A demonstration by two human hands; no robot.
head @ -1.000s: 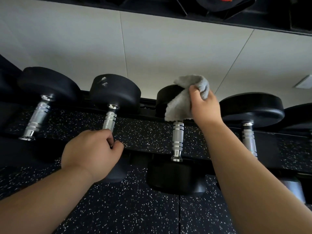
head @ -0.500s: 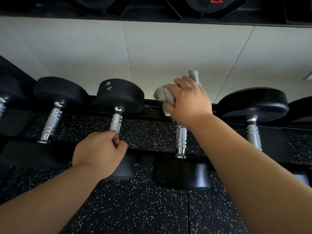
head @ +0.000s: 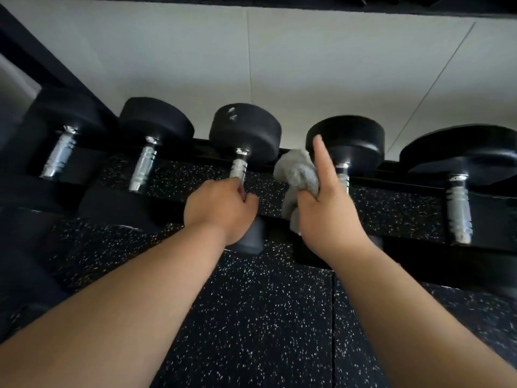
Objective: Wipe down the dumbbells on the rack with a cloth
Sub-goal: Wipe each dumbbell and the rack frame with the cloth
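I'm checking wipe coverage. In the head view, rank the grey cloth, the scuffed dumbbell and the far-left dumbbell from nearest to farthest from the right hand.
1. Grey cloth, held in the right hand.
2. Scuffed dumbbell, next left, handle gripped by the left hand.
3. Far-left dumbbell, at the row's left edge.

Fuzzy cloth (head: 298, 175) (grey); shiny ribbed metal handles (head: 456, 203).
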